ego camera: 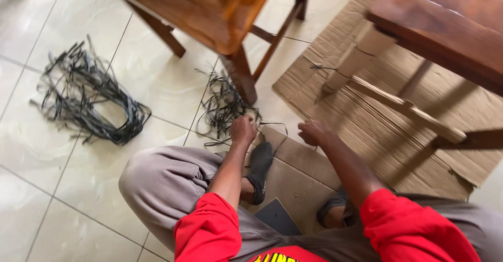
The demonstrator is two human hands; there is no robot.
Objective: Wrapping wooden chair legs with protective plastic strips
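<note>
a thin black strip (272,124) is pinched in the closed left hand (243,130) and the closed right hand (313,134). a small pile of black strips (222,105) lies at eleven o'clock. a big black pile (86,97) waits untouched at nine o'clock, so much seems left.

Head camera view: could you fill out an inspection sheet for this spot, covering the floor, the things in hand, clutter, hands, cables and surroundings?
Surface: pale tiled floor, partly covered by flattened cardboard.
Job's things: thin dark strand running between the two hands; small tangle of dark strips beside the left hand.
Clutter: larger heap of dark strips lying apart on the tiles.
Hands: left hand closed on the strand; right hand curled, grip unclear.
Cables: nothing seen.
Surroundings: wooden chair ahead, wooden furniture frame on the cardboard, socked feet.
</note>
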